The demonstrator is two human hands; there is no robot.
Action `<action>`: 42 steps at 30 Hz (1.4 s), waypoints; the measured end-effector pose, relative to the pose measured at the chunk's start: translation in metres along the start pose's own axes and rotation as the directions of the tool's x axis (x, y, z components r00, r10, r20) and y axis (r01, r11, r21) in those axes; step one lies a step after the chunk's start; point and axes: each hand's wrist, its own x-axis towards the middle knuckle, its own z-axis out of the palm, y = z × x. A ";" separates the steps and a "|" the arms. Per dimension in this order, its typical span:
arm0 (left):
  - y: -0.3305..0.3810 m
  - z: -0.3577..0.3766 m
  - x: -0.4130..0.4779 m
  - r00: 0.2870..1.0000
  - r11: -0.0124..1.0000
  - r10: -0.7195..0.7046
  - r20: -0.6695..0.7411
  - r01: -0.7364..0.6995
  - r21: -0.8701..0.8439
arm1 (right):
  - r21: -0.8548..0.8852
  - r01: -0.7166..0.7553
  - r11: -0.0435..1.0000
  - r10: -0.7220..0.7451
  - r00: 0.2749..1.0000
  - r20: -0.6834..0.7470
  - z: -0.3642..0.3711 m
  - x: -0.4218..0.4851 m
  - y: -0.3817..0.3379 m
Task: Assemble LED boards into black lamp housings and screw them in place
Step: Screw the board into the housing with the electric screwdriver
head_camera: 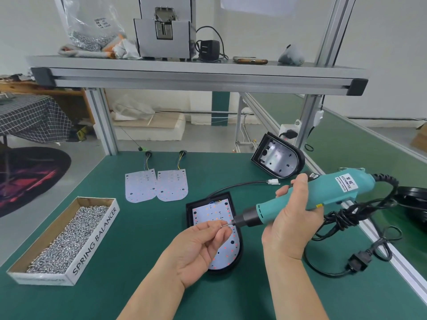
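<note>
Pinching a screw (222,226) at the bit (229,224), left hand (198,248); right hand (291,218) grips screwdriver (323,192); cord (346,218) tangled beside housing (221,271)

The left hand (198,248) covers the lower left of the LED board (221,210) and part of the black housing (189,210) around it. The small item (222,226) it pinches at the bit's tip is too small to tell. The right hand (288,218) hides the middle of the electric screwdriver (342,189). 1 black part (413,202) and 1 cardboard box (421,137) are cut off by the right edge. The print on the plastic bag (92,24) is unreadable.
</note>
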 end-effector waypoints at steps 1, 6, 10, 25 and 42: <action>0.000 0.000 0.000 1.000 1.000 0.006 0.002 -0.006 0.003 | -0.009 0.059 0.998 -0.059 0.998 0.007 -0.003 -0.005 0.003; -0.002 0.001 -0.001 0.998 0.997 0.062 -0.016 -0.061 0.048 | 0.015 0.151 0.988 -0.151 0.989 -0.005 -0.001 -0.003 0.005; -0.003 0.004 -0.003 0.997 0.996 0.081 -0.009 -0.080 0.049 | 0.001 0.158 0.987 -0.158 0.987 -0.004 0.000 -0.003 0.004; -0.007 0.008 -0.007 0.979 0.978 0.200 -0.049 -0.196 0.066 | -0.050 0.194 0.980 -0.194 0.981 0.009 0.003 -0.006 0.002; -0.021 0.025 -0.009 0.869 0.876 0.441 -0.224 -0.363 0.317 | -0.029 -0.015 0.999 0.012 0.995 -0.101 -0.008 -0.008 0.018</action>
